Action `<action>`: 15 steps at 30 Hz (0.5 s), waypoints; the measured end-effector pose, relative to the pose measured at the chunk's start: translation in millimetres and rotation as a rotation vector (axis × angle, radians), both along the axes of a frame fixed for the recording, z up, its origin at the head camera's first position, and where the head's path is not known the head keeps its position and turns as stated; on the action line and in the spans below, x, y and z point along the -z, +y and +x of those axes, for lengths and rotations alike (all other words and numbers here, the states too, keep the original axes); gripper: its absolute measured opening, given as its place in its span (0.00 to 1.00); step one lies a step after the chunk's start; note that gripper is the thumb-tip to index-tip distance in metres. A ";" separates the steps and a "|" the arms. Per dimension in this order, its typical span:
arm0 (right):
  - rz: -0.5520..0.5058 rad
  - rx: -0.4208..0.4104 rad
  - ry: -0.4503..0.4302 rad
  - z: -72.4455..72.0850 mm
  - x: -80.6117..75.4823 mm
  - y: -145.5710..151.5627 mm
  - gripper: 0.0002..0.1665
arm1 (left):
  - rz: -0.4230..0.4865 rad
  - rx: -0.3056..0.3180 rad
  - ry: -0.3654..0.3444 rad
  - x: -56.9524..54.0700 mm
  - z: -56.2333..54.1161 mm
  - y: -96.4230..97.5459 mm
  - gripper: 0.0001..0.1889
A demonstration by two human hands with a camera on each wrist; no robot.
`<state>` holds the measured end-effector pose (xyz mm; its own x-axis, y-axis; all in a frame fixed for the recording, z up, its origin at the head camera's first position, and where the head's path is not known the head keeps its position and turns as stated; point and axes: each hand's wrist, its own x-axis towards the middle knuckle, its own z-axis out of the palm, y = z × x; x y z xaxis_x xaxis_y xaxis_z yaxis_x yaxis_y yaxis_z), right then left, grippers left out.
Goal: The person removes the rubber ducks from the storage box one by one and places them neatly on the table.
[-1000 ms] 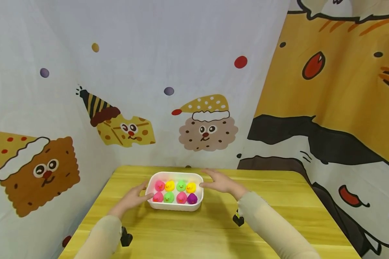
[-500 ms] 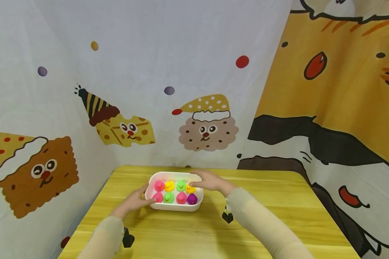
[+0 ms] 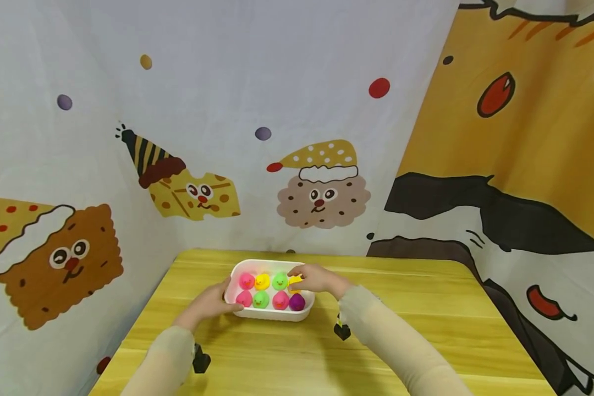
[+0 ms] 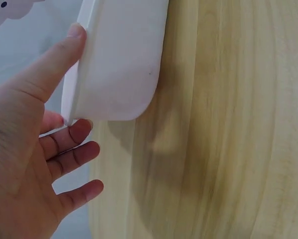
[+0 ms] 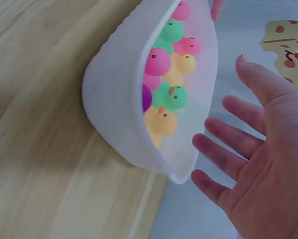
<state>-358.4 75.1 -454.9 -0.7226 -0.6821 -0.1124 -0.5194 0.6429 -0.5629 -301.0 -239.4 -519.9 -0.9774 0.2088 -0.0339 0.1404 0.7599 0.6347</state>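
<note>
A white tray point(image 3: 272, 315) on the table holds several small rubber ducks in two rows. My left hand point(image 3: 207, 306) grips its left end, thumb along the front rim and the fingers round the corner. The left wrist view has that thumb on the rim of the tray point(image 4: 124, 64). Over the tray's right end is my right hand point(image 3: 318, 278), its fingertips around the back-right yellow duck, which they partly cover. In the right wrist view the right hand point(image 5: 260, 144) has spread, relaxed fingers beside the rim near the yellow duck point(image 5: 164, 122). A purple duck point(image 3: 297, 302) sits in front.
The wooden table point(image 3: 267, 357) extends in front of the tray and to its right. A cloth printed with cartoon figures point(image 3: 322, 201) hangs behind the table. Black devices point(image 3: 201, 360) are strapped at both wrists.
My right hand has moved left over the tray's rim to the yellow duck, its fingers bending. The left hand has closed in on the tray's left end, thumb settling on the front rim.
</note>
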 end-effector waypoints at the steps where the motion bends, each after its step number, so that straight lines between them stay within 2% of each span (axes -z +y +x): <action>1: 0.001 -0.005 -0.007 -0.1 1.5 -0.1 0.27 | -0.002 0.001 -0.003 -0.9 0.3 0.8 0.54; 9: -0.030 0.015 -0.051 -7.4 21.4 4.4 0.25 | 0.013 0.015 -0.041 -6.7 1.6 4.1 0.53; 15: -0.068 0.050 -0.108 -14.7 32.6 10.9 0.25 | -0.036 0.024 -0.067 -13.0 0.0 7.0 0.52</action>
<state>-373.0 86.0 -487.5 -0.7420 -0.6542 -0.1465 -0.4215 0.6252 -0.6569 -300.9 -232.4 -506.8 -0.9675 0.2293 -0.1067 0.1168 0.7794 0.6156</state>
